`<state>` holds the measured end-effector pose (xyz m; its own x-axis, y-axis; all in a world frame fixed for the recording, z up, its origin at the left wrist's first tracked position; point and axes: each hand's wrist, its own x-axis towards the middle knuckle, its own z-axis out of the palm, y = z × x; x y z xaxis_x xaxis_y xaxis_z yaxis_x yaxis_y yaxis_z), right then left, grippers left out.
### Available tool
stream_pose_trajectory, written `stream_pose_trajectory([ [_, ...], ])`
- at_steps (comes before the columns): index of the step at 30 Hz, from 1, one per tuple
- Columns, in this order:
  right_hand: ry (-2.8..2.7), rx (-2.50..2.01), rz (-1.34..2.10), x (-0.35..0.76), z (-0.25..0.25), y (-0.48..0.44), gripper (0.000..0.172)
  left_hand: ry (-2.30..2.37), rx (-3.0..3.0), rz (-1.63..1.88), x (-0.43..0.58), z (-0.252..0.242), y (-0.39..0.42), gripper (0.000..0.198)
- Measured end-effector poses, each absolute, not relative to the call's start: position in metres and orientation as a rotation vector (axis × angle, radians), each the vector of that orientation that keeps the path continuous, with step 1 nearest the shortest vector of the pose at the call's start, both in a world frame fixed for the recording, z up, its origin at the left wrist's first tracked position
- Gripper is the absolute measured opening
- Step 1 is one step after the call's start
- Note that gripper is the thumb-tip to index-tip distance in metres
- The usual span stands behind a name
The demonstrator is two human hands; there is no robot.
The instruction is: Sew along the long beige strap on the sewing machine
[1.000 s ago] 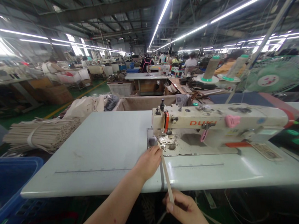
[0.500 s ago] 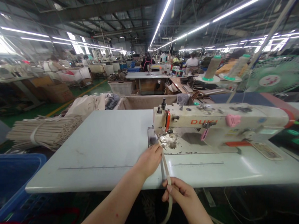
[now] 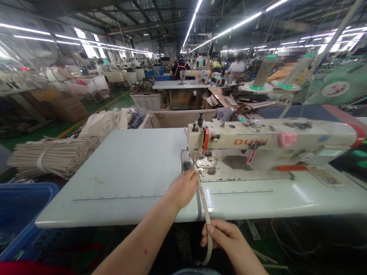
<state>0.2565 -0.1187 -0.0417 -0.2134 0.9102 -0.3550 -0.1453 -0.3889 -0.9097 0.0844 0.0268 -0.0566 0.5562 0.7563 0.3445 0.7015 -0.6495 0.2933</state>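
Observation:
A narrow beige strap [image 3: 204, 203] runs from the needle area of a cream sewing machine [image 3: 271, 143] back over the front edge of the white table [image 3: 127, 176]. My left hand [image 3: 182, 189] rests on the table beside the presser foot, fingers closed on the strap's far part. Just below the table's front edge, my right hand [image 3: 222, 237] pinches the strap's near part, and the loose end curls down under it.
A tied bundle of beige strips [image 3: 53, 157] lies at the table's left. A blue crate [image 3: 16, 217] stands at lower left. Thread cones [image 3: 264, 73] and a green fan [image 3: 339, 86] are behind the machine. Other people work at benches far back.
My right hand has slid up and down along the strap below the table edge, leaving a hanging loop under it. My left hand has stayed by the presser foot.

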Motion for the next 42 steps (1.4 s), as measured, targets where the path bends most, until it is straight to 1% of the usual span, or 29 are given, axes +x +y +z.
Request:
stream_pose_trajectory([
  [5,-1.01,-1.249,1.719,0.258,-0.043,-0.12,0.046,1.244,2.665,0.696,0.084,-0.057,0.026,0.022],
  [9,-1.019,-1.268,1.716,0.26,-0.049,-0.119,0.047,1.225,2.657,0.721,0.084,-0.06,0.028,0.018],
  [13,-1.055,-1.241,1.728,0.262,-0.063,-0.116,0.051,1.227,2.658,0.732,0.084,-0.066,0.03,0.016],
  [17,-1.096,-1.22,1.709,0.263,-0.074,-0.114,0.052,1.217,2.67,0.747,0.085,-0.068,0.033,0.025],
  [20,-1.108,-1.211,1.717,0.263,-0.072,-0.114,0.052,1.214,2.664,0.753,0.086,-0.068,0.034,0.032],
  [23,-1.097,-1.22,1.734,0.262,-0.063,-0.115,0.051,1.21,2.645,0.758,0.086,-0.067,0.034,0.034],
  [27,-1.05,-1.254,1.72,0.259,-0.05,-0.119,0.045,1.225,2.623,0.762,0.086,-0.065,0.034,0.034],
  [30,-1.029,-1.224,1.731,0.258,-0.048,-0.12,0.043,1.236,2.634,0.753,0.086,-0.065,0.033,0.032],
  [37,-1.085,-1.16,1.717,0.259,-0.052,-0.119,0.039,1.243,2.671,0.675,0.084,-0.06,0.028,0.019],
  [42,-1.254,-1.193,1.624,0.262,-0.052,-0.117,0.039,1.218,2.707,0.695,0.084,-0.058,0.027,0.013],
])
